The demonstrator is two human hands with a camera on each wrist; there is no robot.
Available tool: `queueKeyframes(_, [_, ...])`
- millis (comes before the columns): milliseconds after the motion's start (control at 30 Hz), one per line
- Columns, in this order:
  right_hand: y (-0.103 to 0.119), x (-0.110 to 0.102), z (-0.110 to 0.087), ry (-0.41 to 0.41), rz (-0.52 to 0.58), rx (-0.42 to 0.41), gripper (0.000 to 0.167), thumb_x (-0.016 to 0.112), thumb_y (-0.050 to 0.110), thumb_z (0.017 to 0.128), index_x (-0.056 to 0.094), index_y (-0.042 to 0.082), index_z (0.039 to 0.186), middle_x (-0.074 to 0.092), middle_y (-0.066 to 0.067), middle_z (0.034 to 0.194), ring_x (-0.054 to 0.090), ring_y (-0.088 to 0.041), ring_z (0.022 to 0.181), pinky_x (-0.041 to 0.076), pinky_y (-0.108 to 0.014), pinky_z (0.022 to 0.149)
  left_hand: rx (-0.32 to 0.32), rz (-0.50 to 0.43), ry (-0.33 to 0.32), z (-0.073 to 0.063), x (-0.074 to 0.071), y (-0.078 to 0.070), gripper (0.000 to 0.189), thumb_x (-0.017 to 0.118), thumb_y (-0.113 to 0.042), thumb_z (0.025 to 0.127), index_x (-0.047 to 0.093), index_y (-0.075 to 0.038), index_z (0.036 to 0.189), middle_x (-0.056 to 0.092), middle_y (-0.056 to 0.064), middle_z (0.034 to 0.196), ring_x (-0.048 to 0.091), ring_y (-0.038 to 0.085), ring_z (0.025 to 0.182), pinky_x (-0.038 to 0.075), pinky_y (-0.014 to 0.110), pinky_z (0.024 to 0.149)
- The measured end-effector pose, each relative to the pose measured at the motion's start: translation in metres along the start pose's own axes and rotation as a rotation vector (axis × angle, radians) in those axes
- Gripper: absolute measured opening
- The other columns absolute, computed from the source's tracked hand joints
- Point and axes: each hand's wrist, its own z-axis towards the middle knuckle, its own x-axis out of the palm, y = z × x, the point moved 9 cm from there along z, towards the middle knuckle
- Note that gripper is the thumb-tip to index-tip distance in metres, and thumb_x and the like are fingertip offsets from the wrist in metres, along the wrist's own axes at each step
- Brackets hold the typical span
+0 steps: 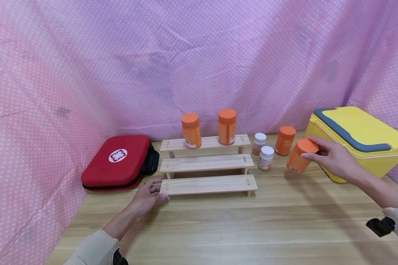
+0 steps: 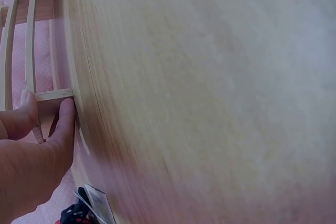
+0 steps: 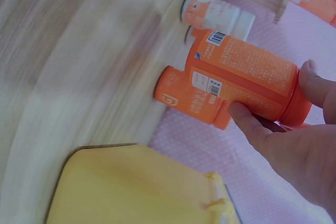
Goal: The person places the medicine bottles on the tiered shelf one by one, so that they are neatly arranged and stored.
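My right hand (image 1: 336, 159) grips an orange supplement bottle (image 1: 297, 161) near its orange lid, tilted and raised over the table. In the right wrist view, the bottle's printed label with barcodes (image 3: 216, 37) faces the camera. My left hand (image 1: 145, 198) pinches the left end of the lowest step of a three-tier wooden display rack (image 1: 209, 185); in the left wrist view the thumb is on the board and a finger is at its leg (image 2: 54, 95). Two orange bottles, a left one (image 1: 191, 131) and a right one (image 1: 227, 128), stand on the top tier.
Right of the rack stand two small white bottles, one behind (image 1: 259, 141) and one in front (image 1: 266, 158), and another orange bottle (image 1: 285, 141). A yellow box (image 1: 361, 136) with a grey handle sits far right, a red first-aid case (image 1: 117, 162) at left. Pink dotted cloth (image 1: 199, 66) hangs behind.
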Motion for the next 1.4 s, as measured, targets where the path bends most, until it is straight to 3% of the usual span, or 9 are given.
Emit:
queueKeyframes(200, [0.017,-0.002,-0.004,0.029,0.039,-0.020,0.054,0.074,0.013,0.085,0.052,-0.006,0.130,0.063,-0.024,0.109,0.055,0.010,0.080,0.047,-0.008,0.063,-0.009,-0.004,0.003,-0.001,0.001,0.001,0.060,0.067,0.010,0.084,0.040,0.002,0.137,0.057,0.028,0.122,0.058,0.031,0.108,0.056,0.037,0.084])
queueKeyframes(400, [0.040,-0.005,-0.006,0.048,0.082,-0.074,0.050,0.075,0.013,0.084,0.056,0.001,0.129,0.067,0.009,0.099,0.061,0.005,0.081,0.050,-0.010,0.065,-0.014,-0.005,0.005,-0.002,0.001,0.000,0.060,0.066,0.009,0.085,0.040,0.002,0.138,0.056,0.028,0.124,0.057,0.033,0.111,0.056,0.038,0.085])
queueKeyframes(467, [0.047,-0.004,-0.006,0.069,0.100,-0.087,0.048,0.075,0.013,0.085,0.057,0.003,0.129,0.066,0.014,0.098,0.063,0.003,0.082,0.051,-0.011,0.066,-0.018,-0.010,0.006,-0.002,0.001,0.000,0.060,0.066,0.009,0.085,0.040,0.001,0.138,0.056,0.028,0.124,0.057,0.033,0.110,0.056,0.038,0.085])
queueKeyframes(700, [0.074,-0.004,-0.005,0.104,0.117,-0.113,0.055,0.075,0.013,0.085,0.054,0.008,0.135,0.067,0.010,0.105,0.063,0.001,0.087,0.052,-0.012,0.070,-0.011,0.032,-0.003,-0.002,0.000,0.000,0.060,0.069,0.007,0.083,0.042,0.000,0.137,0.058,0.026,0.122,0.058,0.030,0.108,0.056,0.036,0.085])
queueKeyframes(933, [0.117,0.003,0.004,0.097,0.166,-0.065,0.053,0.076,0.019,0.084,0.057,0.020,0.134,0.066,-0.002,0.115,0.064,-0.004,0.092,0.052,-0.014,0.074,-0.014,-0.012,0.012,-0.002,0.001,0.000,0.061,0.067,0.009,0.084,0.040,0.002,0.138,0.057,0.027,0.123,0.058,0.030,0.107,0.056,0.037,0.084])
queueKeyframes(1200, [0.169,0.044,0.034,0.218,0.299,-0.172,0.049,0.072,0.021,0.087,0.057,0.011,0.133,0.067,-0.008,0.114,0.063,-0.013,0.096,0.052,-0.019,0.079,-0.013,-0.015,0.019,0.000,0.000,0.001,0.062,0.066,0.010,0.084,0.039,0.002,0.139,0.055,0.029,0.125,0.057,0.031,0.108,0.056,0.037,0.085])
queueKeyframes(1400, [0.196,0.082,0.057,0.279,0.347,-0.187,0.049,0.075,0.022,0.085,0.059,0.013,0.130,0.066,-0.005,0.109,0.061,-0.018,0.091,0.053,-0.027,0.078,-0.012,-0.026,0.020,0.000,0.001,0.001,0.061,0.066,0.009,0.084,0.039,0.003,0.138,0.057,0.027,0.122,0.059,0.026,0.103,0.056,0.035,0.083])
